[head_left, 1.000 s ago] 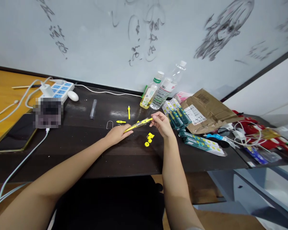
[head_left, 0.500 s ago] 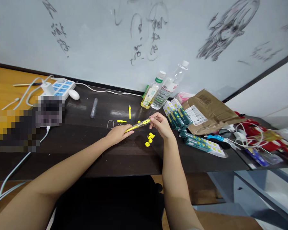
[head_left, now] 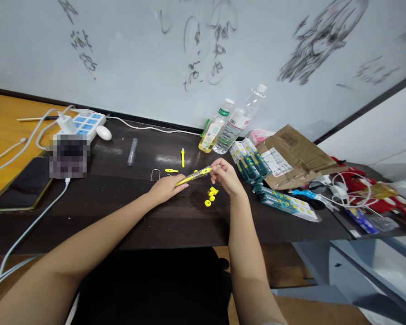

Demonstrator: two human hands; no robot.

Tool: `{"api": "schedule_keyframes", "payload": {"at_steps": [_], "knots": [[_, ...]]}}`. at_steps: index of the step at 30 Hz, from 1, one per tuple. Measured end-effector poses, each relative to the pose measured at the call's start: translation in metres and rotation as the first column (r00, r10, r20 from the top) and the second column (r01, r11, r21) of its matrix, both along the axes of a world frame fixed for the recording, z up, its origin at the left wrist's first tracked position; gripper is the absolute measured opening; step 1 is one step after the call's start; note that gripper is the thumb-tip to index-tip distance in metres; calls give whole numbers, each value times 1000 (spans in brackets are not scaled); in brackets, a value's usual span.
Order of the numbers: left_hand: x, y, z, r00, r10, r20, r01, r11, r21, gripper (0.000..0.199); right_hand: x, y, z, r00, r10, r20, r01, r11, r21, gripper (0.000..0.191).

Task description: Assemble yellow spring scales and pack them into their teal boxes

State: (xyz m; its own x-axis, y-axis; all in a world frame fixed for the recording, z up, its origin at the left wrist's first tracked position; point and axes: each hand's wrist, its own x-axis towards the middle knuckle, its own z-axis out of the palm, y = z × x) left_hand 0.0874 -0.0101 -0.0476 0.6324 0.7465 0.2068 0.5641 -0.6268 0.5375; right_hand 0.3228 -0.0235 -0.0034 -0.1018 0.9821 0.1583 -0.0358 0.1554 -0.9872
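A clear plastic tube with yellow parts inside (head_left: pixel 195 175) is held slanting above the dark table. My left hand (head_left: pixel 165 187) grips its lower left end between thumb and fingers. At the upper right end, the fingertips of my right hand (head_left: pixel 226 176) pinch the tube by a yellow piece. Several small yellow rings and caps (head_left: pixel 209 198) lie on the table just below my right hand. Beyond my left hand are a flat yellow piece (head_left: pixel 171 170), a yellow stick-shaped piece (head_left: pixel 183 158) and a bent wire loop (head_left: pixel 155 174).
An empty clear tube (head_left: pixel 132 152) lies left of centre. Two bottles (head_left: pixel 219 128) stand against the whiteboard. Green-and-white boxes (head_left: pixel 250 160) and a cardboard package (head_left: pixel 289 155) are at right. A power strip (head_left: pixel 88 123), white mouse (head_left: pixel 103 132) and phone (head_left: pixel 23 185) are at left.
Both hands keep their hold on the tube, with hardly any movement. The view has shifted slightly.
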Motion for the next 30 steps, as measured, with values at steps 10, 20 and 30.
{"api": "schedule_keyframes", "payload": {"at_steps": [10, 20, 30], "knots": [[-4, 4, 4, 998, 58, 14, -58, 998, 26, 31, 9, 10, -10, 936, -267, 229, 249, 963, 103, 30], [-4, 7, 0, 998, 65, 19, -65, 997, 32, 31, -18, 13, -33, 358, -328, 874, 81, 944, 321, 28], [-4, 7, 0, 999, 46, 6, -46, 998, 52, 33, 4, 31, -37, 824, -437, 362, 370, 897, 240, 26]]}}
